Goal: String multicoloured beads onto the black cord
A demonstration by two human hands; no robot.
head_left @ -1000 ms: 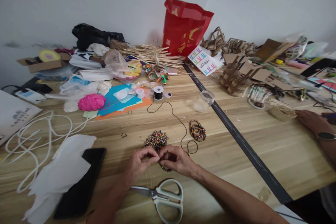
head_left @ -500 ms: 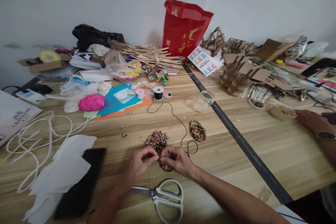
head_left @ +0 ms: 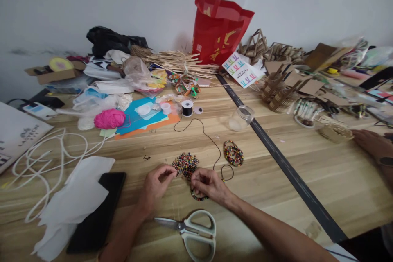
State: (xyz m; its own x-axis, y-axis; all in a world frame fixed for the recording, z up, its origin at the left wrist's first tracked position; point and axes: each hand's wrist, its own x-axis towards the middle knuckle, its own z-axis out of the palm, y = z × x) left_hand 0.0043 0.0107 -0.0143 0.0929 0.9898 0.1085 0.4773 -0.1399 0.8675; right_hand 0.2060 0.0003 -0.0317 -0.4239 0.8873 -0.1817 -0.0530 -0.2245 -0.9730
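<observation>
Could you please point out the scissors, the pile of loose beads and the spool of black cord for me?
scissors (head_left: 199,232), head view, on the pale handle loops.
pile of loose beads (head_left: 185,162), head view, middle of the heap.
spool of black cord (head_left: 187,108), head view, on the black wound side.

Both forearms are bare up to the frame edge, no sleeves or watch showing, and the left hand (head_left: 155,186) and right hand (head_left: 208,184) wear no rings or gloves (as far as visible).

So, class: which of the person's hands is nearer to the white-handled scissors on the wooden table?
Right. The right hand sits just above the white-handled scissors, over their handle loops; the left hand lies farther off, up and left of the blades.
</observation>
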